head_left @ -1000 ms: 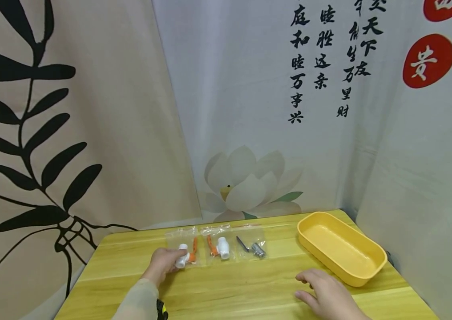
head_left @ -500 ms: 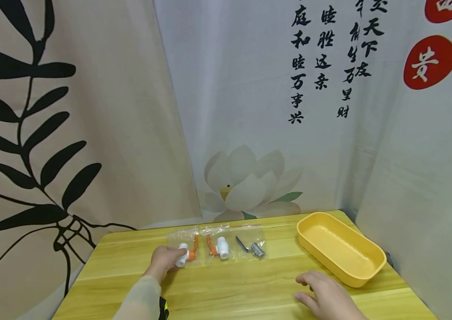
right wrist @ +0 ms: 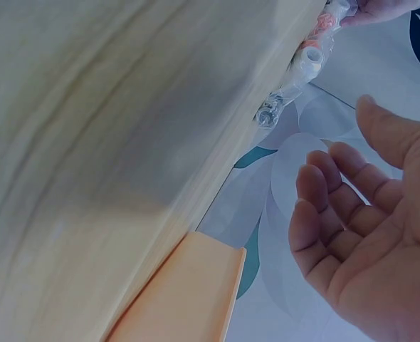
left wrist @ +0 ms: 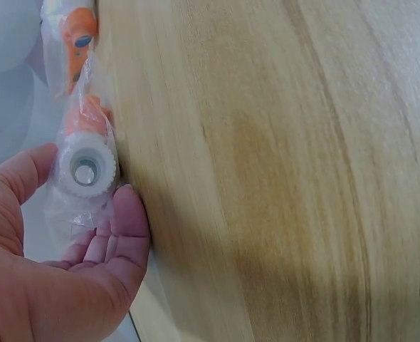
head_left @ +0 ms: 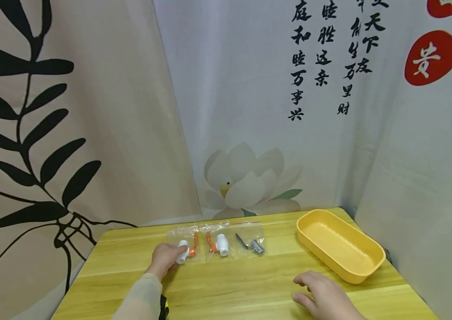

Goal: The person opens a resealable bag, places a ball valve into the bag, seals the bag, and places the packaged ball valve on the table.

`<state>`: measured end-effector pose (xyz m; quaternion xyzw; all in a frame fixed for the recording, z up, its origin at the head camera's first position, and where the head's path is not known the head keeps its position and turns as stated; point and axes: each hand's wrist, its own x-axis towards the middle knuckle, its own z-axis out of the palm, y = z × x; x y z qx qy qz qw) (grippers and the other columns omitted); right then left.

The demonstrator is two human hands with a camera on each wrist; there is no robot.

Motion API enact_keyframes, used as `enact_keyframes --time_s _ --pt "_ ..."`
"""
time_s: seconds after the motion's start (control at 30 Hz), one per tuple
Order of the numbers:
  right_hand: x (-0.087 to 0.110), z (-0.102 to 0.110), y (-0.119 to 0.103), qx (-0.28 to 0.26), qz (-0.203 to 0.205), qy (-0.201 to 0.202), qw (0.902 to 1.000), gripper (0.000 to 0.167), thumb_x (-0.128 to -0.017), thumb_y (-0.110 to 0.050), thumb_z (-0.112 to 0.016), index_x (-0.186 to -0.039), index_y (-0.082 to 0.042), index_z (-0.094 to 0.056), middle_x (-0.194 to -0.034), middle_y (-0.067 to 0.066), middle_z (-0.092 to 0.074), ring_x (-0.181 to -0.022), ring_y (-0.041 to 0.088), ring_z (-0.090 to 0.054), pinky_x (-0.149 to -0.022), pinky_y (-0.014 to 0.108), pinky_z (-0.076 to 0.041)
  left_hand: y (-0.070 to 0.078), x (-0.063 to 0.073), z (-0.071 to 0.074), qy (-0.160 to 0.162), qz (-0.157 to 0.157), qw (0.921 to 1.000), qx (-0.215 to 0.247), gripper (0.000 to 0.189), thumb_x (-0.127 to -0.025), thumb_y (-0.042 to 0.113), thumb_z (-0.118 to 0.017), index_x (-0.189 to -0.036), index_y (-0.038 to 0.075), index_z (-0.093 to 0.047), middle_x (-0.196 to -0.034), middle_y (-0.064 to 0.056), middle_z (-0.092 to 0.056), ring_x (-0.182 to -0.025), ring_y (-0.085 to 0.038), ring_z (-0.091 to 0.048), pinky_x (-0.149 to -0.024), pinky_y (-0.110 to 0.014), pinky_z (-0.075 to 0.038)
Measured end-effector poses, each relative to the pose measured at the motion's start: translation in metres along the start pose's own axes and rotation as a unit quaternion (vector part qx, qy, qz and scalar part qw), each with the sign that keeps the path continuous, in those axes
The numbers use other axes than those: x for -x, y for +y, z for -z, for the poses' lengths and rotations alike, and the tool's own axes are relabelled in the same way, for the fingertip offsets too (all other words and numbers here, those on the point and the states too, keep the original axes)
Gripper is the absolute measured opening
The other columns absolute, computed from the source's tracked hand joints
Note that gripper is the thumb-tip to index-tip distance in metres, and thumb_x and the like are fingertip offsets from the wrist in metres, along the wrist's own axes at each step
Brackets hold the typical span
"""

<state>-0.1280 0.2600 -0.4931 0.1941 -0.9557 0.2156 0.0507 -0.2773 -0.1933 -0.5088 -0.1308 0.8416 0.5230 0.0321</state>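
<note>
In the head view, my left hand [head_left: 164, 258] is at the leftmost of three clear plastic bags. Its thumb and fingers sit on either side of the white plastic valve [head_left: 183, 252] with an orange lever inside, gripping it through the film. The left wrist view looks into the valve's round ribbed end [left wrist: 87, 165]. Beside it lies a second bagged white valve [head_left: 222, 245], also with an orange lever. The third bag holds a silver metal fitting [head_left: 256, 247] and a dark lever [head_left: 241, 240]. My right hand [head_left: 324, 294] hovers over the right side, fingers loosely bent, holding nothing.
A yellow rectangular tray [head_left: 360, 279] stands at the right of the wood-grain table [head_left: 226, 289], just beyond my right hand. Behind the table's far edge hangs a printed curtain [head_left: 250, 89] with a lotus and writing.
</note>
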Motion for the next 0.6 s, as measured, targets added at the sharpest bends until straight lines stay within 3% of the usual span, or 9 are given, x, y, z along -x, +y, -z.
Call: enact_keyframes --time_s 0.3,0.6 --pt "0.001 -0.003 -0.001 0.005 0.001 0.002 1.0 0.032 -0.094 -0.041 -0.081 -0.115 -0.017 -0.074 -0.109 -0.006 -0.074 -0.088 0.009 -0.067 -0.072 0.029 -0.056 -0.005 0.002 0.007 -0.008 0.001 0.9999 -0.014 0.052 -0.098 0.033 -0.076 -0.118 -0.014 -0.066 -0.103 -0.02 -0.072 -0.079 -0.021 -0.066 -0.071 -0.033 -0.061" --pt "0.002 -0.004 -0.003 -0.009 -0.027 -0.031 0.9991 0.036 -0.095 -0.044 -0.08 -0.117 -0.016 -0.074 -0.111 -0.006 -0.074 -0.09 0.01 -0.068 -0.073 0.029 -0.057 -0.017 0.011 0.022 -0.026 -0.011 0.9994 -0.019 0.075 -0.101 0.039 -0.073 -0.14 -0.021 -0.048 -0.128 -0.032 -0.061 -0.088 -0.025 -0.066 -0.075 -0.034 -0.064"
